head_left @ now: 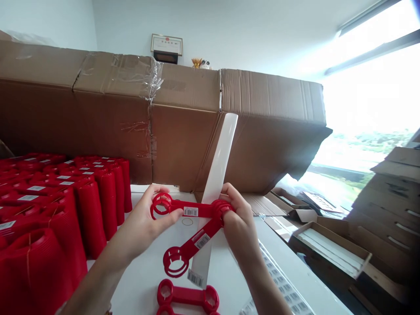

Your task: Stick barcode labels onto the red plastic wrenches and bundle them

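Red plastic ring-ended bar (197,211) level, long axis left-right; left hand (142,232) pinching left ring, right hand (238,223) pinching right ring, second bar (192,249) angling near-left from it.

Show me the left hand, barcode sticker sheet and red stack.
Left hand (141,227): head view, back of the hand.
Barcode sticker sheet (282,280): head view, printed middle.
Red stack (92,218): head view, ribbed side.

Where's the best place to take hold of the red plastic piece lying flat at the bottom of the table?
Probably by its straight middle bar, coming from above: the piece lies flat on the white table, and the bar is narrow and solid, whereas the ends are open rings.
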`<state>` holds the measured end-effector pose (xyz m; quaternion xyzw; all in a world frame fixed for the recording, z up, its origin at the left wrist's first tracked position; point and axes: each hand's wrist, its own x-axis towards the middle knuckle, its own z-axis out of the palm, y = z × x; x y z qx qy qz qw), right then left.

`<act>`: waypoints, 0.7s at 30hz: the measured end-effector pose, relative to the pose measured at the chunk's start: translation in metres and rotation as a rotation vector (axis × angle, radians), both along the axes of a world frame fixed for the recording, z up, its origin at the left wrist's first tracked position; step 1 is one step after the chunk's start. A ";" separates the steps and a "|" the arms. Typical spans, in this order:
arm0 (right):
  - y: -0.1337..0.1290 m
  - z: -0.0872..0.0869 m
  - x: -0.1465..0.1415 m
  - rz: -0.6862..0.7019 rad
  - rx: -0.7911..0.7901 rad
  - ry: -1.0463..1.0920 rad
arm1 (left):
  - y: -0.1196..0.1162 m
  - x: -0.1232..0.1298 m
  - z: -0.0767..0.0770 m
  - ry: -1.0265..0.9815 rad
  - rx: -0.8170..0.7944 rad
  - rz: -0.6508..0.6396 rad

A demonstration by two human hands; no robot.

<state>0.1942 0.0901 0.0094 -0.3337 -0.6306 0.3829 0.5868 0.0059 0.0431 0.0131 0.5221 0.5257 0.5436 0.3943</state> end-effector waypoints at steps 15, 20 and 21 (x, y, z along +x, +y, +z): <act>0.006 0.009 0.006 0.107 -0.071 0.004 | 0.000 -0.048 0.005 -0.465 -0.019 -0.339; 0.006 0.009 0.008 0.148 -0.063 -0.052 | 0.003 -0.048 0.005 -0.387 -0.007 -0.293; 0.005 0.008 0.007 0.137 -0.051 -0.065 | 0.004 -0.047 0.005 -0.368 0.005 -0.275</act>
